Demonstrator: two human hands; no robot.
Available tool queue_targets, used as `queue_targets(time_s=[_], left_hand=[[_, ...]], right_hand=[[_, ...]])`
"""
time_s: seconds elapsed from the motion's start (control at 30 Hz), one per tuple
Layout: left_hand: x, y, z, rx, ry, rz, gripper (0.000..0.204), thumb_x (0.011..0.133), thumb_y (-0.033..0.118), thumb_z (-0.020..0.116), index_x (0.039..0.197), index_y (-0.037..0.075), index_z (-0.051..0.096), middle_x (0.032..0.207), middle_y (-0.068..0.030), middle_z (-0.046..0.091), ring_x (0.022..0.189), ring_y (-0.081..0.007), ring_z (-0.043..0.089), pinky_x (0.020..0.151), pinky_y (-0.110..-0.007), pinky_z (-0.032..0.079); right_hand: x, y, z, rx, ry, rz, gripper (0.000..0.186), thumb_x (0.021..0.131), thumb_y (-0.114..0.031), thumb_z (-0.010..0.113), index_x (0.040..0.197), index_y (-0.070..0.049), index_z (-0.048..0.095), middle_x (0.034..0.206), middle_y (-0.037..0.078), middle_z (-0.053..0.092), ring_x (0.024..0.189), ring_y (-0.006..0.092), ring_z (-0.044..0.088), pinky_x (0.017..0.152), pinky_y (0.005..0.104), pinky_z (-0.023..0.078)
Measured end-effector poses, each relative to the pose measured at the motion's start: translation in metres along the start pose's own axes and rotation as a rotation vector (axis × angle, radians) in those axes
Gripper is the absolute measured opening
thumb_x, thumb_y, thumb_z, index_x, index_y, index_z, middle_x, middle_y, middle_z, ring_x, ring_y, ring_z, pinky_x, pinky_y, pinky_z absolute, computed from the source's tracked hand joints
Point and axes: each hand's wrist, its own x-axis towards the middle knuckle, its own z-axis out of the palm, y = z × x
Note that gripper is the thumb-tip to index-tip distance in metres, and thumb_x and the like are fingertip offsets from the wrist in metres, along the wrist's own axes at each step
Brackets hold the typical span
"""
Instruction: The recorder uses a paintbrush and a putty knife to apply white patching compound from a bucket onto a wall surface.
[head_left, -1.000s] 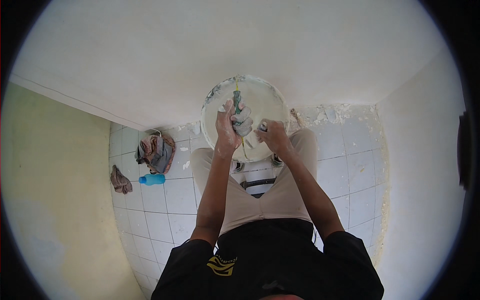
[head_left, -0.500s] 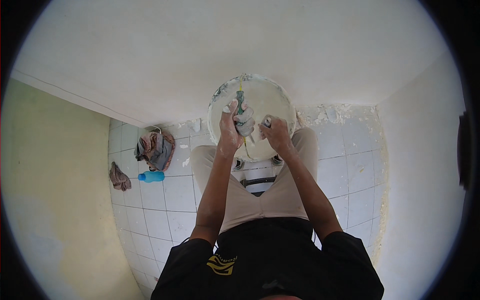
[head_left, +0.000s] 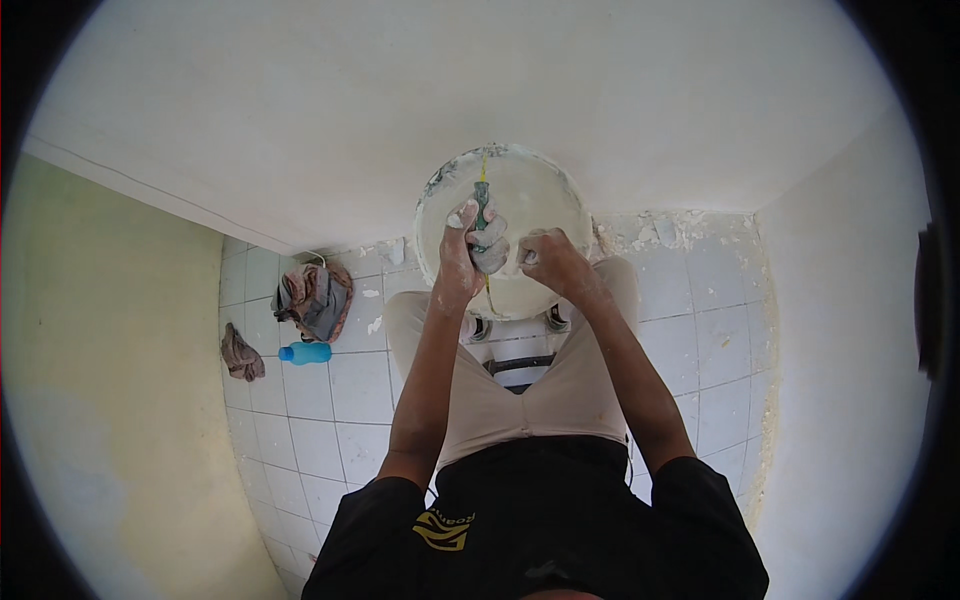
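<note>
A round tub [head_left: 575,190] with a smeared rim stands before my knees, with a pale cream surface inside it. Over it, my left hand [head_left: 474,245] grips a green-handled tool [head_left: 482,192] coated in pale paste. A thin yellow shaft rises from the handle toward the far rim, and a thin brownish length shows below the fist. The tool's working end is too small to make out. My right hand [head_left: 552,258] is closed over the tub's right part. What its fingers hold, if anything, is hidden. Pale residue covers both hands.
On the tiled floor [head_left: 340,400] to the left lie a bag [head_left: 318,298], a turquoise bottle [head_left: 306,353] and a crumpled brown cloth [head_left: 242,357]. A pale wall [head_left: 500,70] rises behind the tub. Flaked debris [head_left: 660,230] lines its foot. A dark curved bar [head_left: 522,364] lies between my legs.
My right hand has turned and shifted slightly right, and the dark piece earlier seen at its fingers no longer shows. My left hand keeps its grip on the green-handled tool, almost unmoved.
</note>
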Motion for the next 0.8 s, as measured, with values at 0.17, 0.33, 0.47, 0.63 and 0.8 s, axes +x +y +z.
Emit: queue_targets(time_s=[0.17, 0.33, 0.47, 0.63, 0.8], left_hand=[[-0.001, 0.001, -0.001, 0.025, -0.01, -0.002, 0.032, 0.091, 0.041, 0.048, 0.082, 0.011, 0.043, 0.055, 0.0083, 0.027, 0.04, -0.003, 0.021, 0.035, -0.02, 0.017], [0.0, -0.002, -0.003, 0.024, 0.017, 0.003, 0.031, 0.091, 0.04, 0.049, 0.081, 0.011, 0.042, 0.056, 0.0082, 0.027, 0.04, -0.0031, 0.021, 0.035, -0.021, 0.017], [0.0, -0.002, -0.005, 0.008, 0.024, 0.003, 0.031, 0.091, 0.04, 0.049, 0.082, 0.011, 0.043, 0.055, 0.0082, 0.027, 0.04, -0.0032, 0.021, 0.035, -0.021, 0.016], [-0.002, -0.002, -0.007, 0.016, 0.004, 0.004, 0.031, 0.091, 0.04, 0.049, 0.082, 0.011, 0.043, 0.055, 0.0086, 0.027, 0.04, -0.0029, 0.021, 0.035, -0.021, 0.016], [-0.002, -0.003, -0.011, 0.0, -0.019, -0.011, 0.032, 0.091, 0.042, 0.049, 0.082, 0.012, 0.043, 0.055, 0.0092, 0.027, 0.04, -0.0028, 0.02, 0.035, -0.02, 0.016]], right_hand=[[0.004, 0.009, 0.001, 0.032, -0.152, 0.013, 0.01, 0.062, -0.001, 0.062, 0.073, -0.002, 0.063, 0.078, 0.017, 0.062, 0.083, 0.0336, 0.057, 0.076, 0.039, 0.047], [0.008, 0.012, 0.002, 0.047, -0.279, 0.006, 0.008, 0.063, -0.003, 0.063, 0.071, -0.003, 0.064, 0.076, 0.012, 0.064, 0.077, 0.0289, 0.059, 0.082, 0.0354, 0.044], [0.009, 0.01, -0.002, 0.076, -0.279, -0.017, 0.01, 0.063, -0.002, 0.063, 0.073, -0.003, 0.065, 0.076, 0.011, 0.064, 0.078, 0.0278, 0.058, 0.083, 0.0344, 0.043], [0.007, 0.008, -0.002, 0.056, -0.313, -0.018, 0.012, 0.065, -0.002, 0.063, 0.076, -0.004, 0.066, 0.075, 0.009, 0.064, 0.078, 0.0271, 0.058, 0.087, 0.0332, 0.042], [0.002, 0.014, -0.006, 0.023, -0.288, -0.066, 0.008, 0.067, -0.003, 0.066, 0.075, -0.004, 0.066, 0.077, 0.007, 0.066, 0.073, 0.0236, 0.06, 0.083, 0.0325, 0.046]])
